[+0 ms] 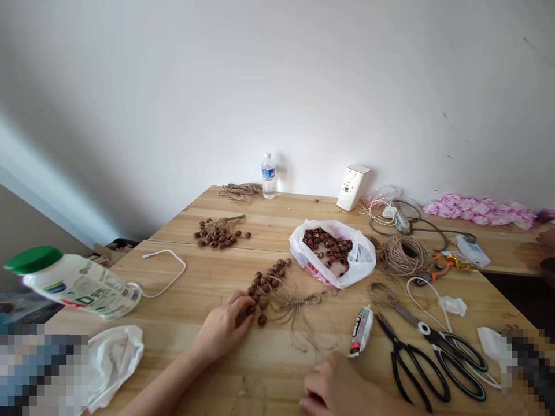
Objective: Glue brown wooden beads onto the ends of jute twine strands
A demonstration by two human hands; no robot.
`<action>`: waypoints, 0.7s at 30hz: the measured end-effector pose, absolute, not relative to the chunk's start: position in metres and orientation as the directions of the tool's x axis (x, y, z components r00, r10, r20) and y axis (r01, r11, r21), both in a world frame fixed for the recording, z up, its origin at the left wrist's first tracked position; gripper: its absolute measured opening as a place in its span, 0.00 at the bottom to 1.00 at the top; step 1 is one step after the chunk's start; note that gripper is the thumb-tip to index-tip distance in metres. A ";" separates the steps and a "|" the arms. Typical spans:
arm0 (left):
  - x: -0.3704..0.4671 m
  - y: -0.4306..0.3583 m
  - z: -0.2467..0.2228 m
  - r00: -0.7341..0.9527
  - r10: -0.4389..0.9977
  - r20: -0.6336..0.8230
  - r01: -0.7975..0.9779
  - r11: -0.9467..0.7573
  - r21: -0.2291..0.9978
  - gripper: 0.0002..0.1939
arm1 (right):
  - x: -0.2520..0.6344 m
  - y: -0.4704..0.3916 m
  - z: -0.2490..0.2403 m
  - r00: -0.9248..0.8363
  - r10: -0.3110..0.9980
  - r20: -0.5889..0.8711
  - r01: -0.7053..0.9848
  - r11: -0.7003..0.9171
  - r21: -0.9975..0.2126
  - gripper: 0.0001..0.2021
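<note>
While the left hand [223, 329] has its fingers curled at the near edge of a bunch of brown nutshells [275, 267], I honestly can't tell whether it's pinching one or just touching. The right hand [333, 384] is loosely bent low over the wooden table [260, 375], near the glue tube [361, 332]; its palm is hidden, so no clue if anything's in there. The bunch lies in front of the white plastic bag [362, 263] of loose shells, with thin strands trailing toward the knotted twine loop [303, 300]. IMO the trick with this kind of handling is moving one shell at a time and steadying the loop, since those loose strands look super easy to tangle. I'd also mind the two scissors [385, 329] [424, 329] right of the tube, so no strand snags on them.
</note>
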State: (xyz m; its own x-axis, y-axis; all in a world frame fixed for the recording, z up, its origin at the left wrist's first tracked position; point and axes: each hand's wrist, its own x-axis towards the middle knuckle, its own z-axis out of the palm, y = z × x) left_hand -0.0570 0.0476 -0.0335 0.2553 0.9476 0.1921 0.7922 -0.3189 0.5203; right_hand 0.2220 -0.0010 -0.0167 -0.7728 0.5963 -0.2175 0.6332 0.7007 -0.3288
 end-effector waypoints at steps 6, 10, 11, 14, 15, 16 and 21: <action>-0.058 0.047 -0.032 0.174 0.953 0.249 0.741 -0.293 0.604 0.05 | 0.224 -0.001 -0.019 -0.767 0.612 -0.193 0.618 0.625 -0.477 0.08; -0.059 0.045 -0.027 0.029 0.939 0.343 0.684 -0.268 0.678 0.11 | 0.230 0.006 -0.005 -0.695 0.704 -0.142 0.406 0.222 -0.886 0.09; -0.060 0.045 -0.026 0.004 0.930 0.366 0.663 -0.277 0.695 0.13 | 0.232 0.009 0.001 -0.656 0.741 -0.144 0.244 0.027 -0.969 0.11; -0.062 0.042 -0.025 -0.005 0.898 0.439 0.627 -0.340 0.701 0.17 | 0.236 0.021 0.022 -0.577 0.814 -0.069 -0.329 -0.309 -0.893 0.11; -0.062 0.042 -0.025 0.016 0.881 0.472 0.634 -0.374 0.677 0.17 | 0.237 0.024 0.027 -0.559 0.828 -0.043 -0.431 -0.335 -0.838 0.11; -0.062 0.042 -0.026 0.050 0.861 0.507 0.649 -0.413 0.638 0.15 | 0.238 0.026 0.031 -0.546 0.837 -0.030 -0.495 -0.352 -0.795 0.12; -0.055 0.034 -0.020 0.210 0.779 0.591 0.690 -0.546 0.474 0.19 | 0.235 0.026 0.027 -0.568 0.822 -0.047 -0.581 -0.441 -0.684 0.16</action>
State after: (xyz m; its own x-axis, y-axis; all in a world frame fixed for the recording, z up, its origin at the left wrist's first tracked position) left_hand -0.0548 0.0339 -0.0197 0.2099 0.7786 0.5914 0.6901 -0.5465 0.4745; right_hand 0.2349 0.0259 0.0270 -0.5680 0.8217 -0.0470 -0.5813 -0.4410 -0.6839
